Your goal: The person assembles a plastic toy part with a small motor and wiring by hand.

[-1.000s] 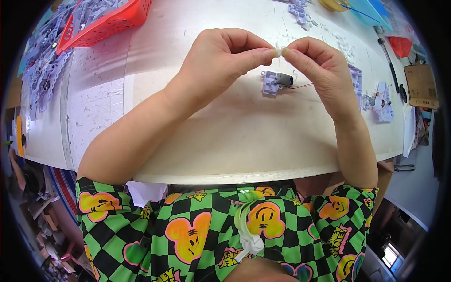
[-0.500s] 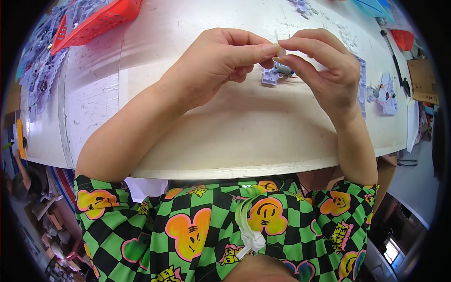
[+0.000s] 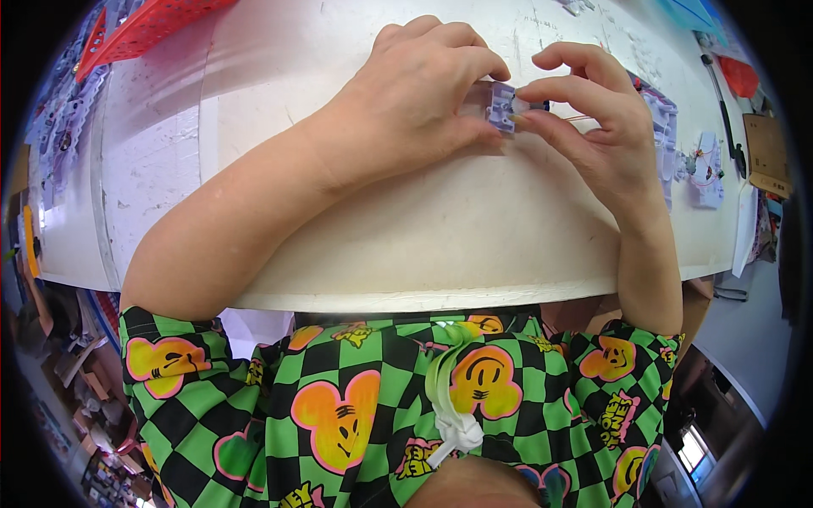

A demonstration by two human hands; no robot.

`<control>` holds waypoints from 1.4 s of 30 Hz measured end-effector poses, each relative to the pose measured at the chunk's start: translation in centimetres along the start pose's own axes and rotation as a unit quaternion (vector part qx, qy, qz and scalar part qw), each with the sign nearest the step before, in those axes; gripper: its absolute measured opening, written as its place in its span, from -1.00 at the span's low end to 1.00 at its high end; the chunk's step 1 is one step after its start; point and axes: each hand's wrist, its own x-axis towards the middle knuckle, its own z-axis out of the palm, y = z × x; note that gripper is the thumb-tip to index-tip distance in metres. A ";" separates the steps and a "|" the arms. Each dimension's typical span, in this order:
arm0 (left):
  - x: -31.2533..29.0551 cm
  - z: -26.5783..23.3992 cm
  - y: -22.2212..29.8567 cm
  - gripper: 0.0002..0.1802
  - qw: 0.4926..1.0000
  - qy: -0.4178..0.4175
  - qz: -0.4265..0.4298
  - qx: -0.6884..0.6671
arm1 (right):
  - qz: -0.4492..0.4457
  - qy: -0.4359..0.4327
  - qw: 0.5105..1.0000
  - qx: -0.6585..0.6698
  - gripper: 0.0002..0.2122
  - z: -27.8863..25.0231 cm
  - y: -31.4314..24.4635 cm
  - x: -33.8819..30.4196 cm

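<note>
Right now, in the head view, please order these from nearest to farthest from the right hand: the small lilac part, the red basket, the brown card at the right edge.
1. The lilac part: pinched between the fingertips of the right hand and the left hand.
2. The brown card: at the table's far right edge.
3. The red basket: top left corner.

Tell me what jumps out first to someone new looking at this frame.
Both hands meet at top centre over the white table: the left hand and right hand pinch a small pale lilac plastic part between them. A red basket sits far left; similar lilac parts lie right.
</note>
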 end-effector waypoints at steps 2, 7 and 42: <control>0.0 0.0 0.3 -0.56 1.000 0.010 -0.002 -0.005 | -0.006 0.004 1.000 -0.005 -0.79 0.3 0.2 -0.1; 0.3 -1.0 1.3 -0.62 0.998 -0.061 -0.031 0.004 | 0.022 -0.005 1.000 0.002 -0.79 0.6 0.4 -0.2; 0.2 -0.8 1.3 -0.63 0.997 -0.064 -0.048 0.004 | -0.078 -0.010 0.992 -0.099 -0.83 0.2 -0.3 0.7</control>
